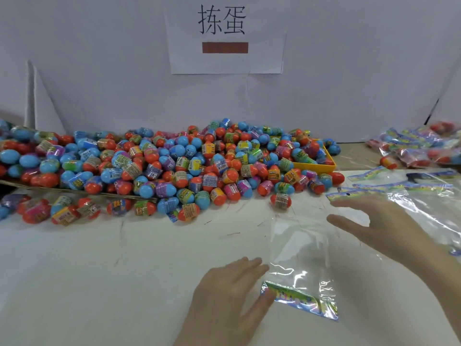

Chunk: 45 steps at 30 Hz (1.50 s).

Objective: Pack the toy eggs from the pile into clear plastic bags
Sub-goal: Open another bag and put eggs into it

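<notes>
A big pile of toy eggs (159, 166), blue, orange and purple with printed wraps, spreads across the back of the white table (99, 270). One clear plastic bag (299, 258) with a colourful printed header lies flat at the front right. My left hand (232, 293) rests beside the bag with straight fingers, its thumb touching the header's left corner. My right hand (381, 226) hovers above the bag's far right side, fingers spread and holding nothing.
A stack of empty clear bags (404, 193) lies at the right. Filled bags of eggs (421, 146) sit at the far right back. A yellow tray (316, 167) is half buried under the pile. A white wall with a paper sign (224, 36) stands behind.
</notes>
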{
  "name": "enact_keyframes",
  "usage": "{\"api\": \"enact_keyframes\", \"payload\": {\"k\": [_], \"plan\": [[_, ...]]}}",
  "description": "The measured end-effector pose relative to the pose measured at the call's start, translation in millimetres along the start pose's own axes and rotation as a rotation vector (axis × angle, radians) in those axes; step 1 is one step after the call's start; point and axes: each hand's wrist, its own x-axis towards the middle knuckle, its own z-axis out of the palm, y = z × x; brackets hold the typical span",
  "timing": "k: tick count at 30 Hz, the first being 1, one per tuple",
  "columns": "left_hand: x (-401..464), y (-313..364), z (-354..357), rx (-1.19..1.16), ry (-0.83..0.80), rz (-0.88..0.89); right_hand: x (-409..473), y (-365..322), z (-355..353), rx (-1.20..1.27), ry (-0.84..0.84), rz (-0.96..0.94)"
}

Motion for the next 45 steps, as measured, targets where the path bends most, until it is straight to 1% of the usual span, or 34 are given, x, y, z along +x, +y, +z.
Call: {"api": "enact_keyframes", "payload": {"k": [1, 2, 3, 4, 5, 6, 7, 9, 10, 12, 13, 14, 15, 16, 18, 19, 20, 21, 22, 24, 25, 26, 27, 29, 32, 34, 36, 38, 40, 41, 42, 43, 44, 45], "plan": [[4.4, 9.6, 4.9, 0.084, -0.048, 0.028, -8.0, -10.7, 0.9, 0.082, -0.044, -0.102], [8.3, 13.3, 11.3, 0.169, -0.072, 0.078, -15.9, -21.5, 4.5, 0.126, -0.136, -0.191], [11.3, 16.0, 12.2, 0.228, -0.131, 0.100, -22.8, -28.8, 11.8, 0.114, -0.247, -0.255], [11.3, 17.0, 10.1, 0.259, -0.153, 0.128, -27.9, -32.7, 21.6, 0.064, -0.335, -0.310], [8.6, 15.0, 8.3, 0.281, -0.162, 0.177, -31.3, -33.6, 31.5, 0.002, -0.387, -0.354], [5.8, 9.6, 8.1, 0.296, -0.133, 0.241, -33.2, -32.7, 40.5, -0.051, -0.415, -0.375], [2.7, 7.4, 7.3, 0.289, -0.145, 0.250, -34.7, -31.5, 47.8, -0.084, -0.430, -0.361], [-7.4, 6.1, 7.3, 0.310, -0.108, 0.235, -36.0, -30.4, 58.1, -0.072, -0.419, -0.301], [-15.8, 4.6, 5.8, 0.361, -0.038, 0.260, -37.2, -29.6, 62.1, -0.037, -0.397, -0.286], [-25.7, 2.3, 0.4, 0.474, 0.039, 0.284, -40.8, -32.0, 68.4, 0.055, -0.318, -0.300], [-28.1, 2.7, -2.8, 0.489, 0.035, 0.254, -43.5, -34.1, 71.0, 0.093, -0.265, -0.317], [-30.5, 2.8, -3.6, 0.445, 0.042, 0.211, -45.4, -37.4, 73.1, 0.127, -0.210, -0.325], [-30.2, 3.7, -5.4, 0.304, 0.086, 0.135, -47.0, -41.2, 75.0, 0.159, -0.162, -0.318], [-28.6, 4.5, -6.9, 0.130, 0.176, 0.016, -47.9, -44.7, 76.6, 0.189, -0.117, -0.300], [-21.8, 4.3, -15.4, -0.172, 0.293, -0.339, -48.6, -54.3, 75.1, 0.249, -0.033, -0.271], [-14.3, 2.6, -18.2, -0.300, 0.301, -0.517, -47.6, -60.2, 71.7, 0.271, 0.034, -0.302], [-9.8, 0.2, -23.6, -0.426, 0.246, -0.666, -45.9, -66.7, 67.0, 0.297, 0.096, -0.367], [-2.8, -3.8, -27.5, -0.512, 0.176, -0.753, -45.5, -73.0, 62.0, 0.310, 0.153, -0.453], [4.0, -6.3, -32.3, -0.617, 0.114, -0.810, -46.2, -79.3, 56.9, 0.304, 0.192, -0.535], [10.1, -9.6, -44.4, -0.807, -0.026, -0.896, -47.5, -88.2, 48.3, 0.213, 0.261, -0.685], [9.4, -10.1, -48.5, -0.886, -0.137, -0.904, -48.2, -90.4, 45.7, 0.156, 0.304, -0.739], [10.1, -11.4, -49.7, -0.942, -0.203, -0.893, -49.1, -92.8, 43.6, 0.112, 0.328, -0.775], [10.0, -14.4, -49.5, -0.955, -0.217, -0.860, -50.0, -95.4, 42.2, 0.083, 0.349, -0.804], [8.6, -13.0, -53.6, -0.911, -0.145, -0.801, -51.4, -99.2, 41.1, 0.059, 0.394, -0.855], [4.1, -11.1, -60.7, -0.865, -0.012, -0.788, -54.6, -102.7, 40.7, -0.004, 0.458, -0.895], [1.0, -8.0, -66.9, -0.870, -0.002, -0.736, -52.5, -102.9, 40.2, -0.014, 0.514, -0.923], [-1.1, -2.1, -72.8, -0.923, 0.022, -0.670, -52.0, -106.6, 37.6, -0.006, 0.485, -0.923], [2.5, 2.3, -75.6, -0.997, 0.124, -0.614, -57.5, -112.1, 32.7, 0.062, 0.468, -0.919], [5.1, 4.9, -78.7, -1.024, 0.299, -0.581, -57.1, -120.7, 22.8, 0.121, 0.399, -0.881], [5.3, 4.2, -80.2, -1.026, 0.368, -0.556, -47.0, -130.8, 16.0, 0.122, 0.377, -0.826], [7.1, 6.9, -85.6, -1.034, 0.422, -0.543, -36.4, -139.6, 7.3, 0.123, 0.316, -0.691], [7.4, 8.4, -90.4, -1.031, 0.439, -0.498, -27.8, -141.5, -8.6, 0.187, 0.167, -0.569], [9.5, 12.3, -95.8, -1.028, 0.449, -0.467, -28.0, -133.7, -14.7, 0.221, 0.084, -0.608], [11.1, 14.7, -99.3, -1.013, 0.450, -0.427, -26.5, -135.6, -16.5, 0.443, -0.001, -0.533]]}}
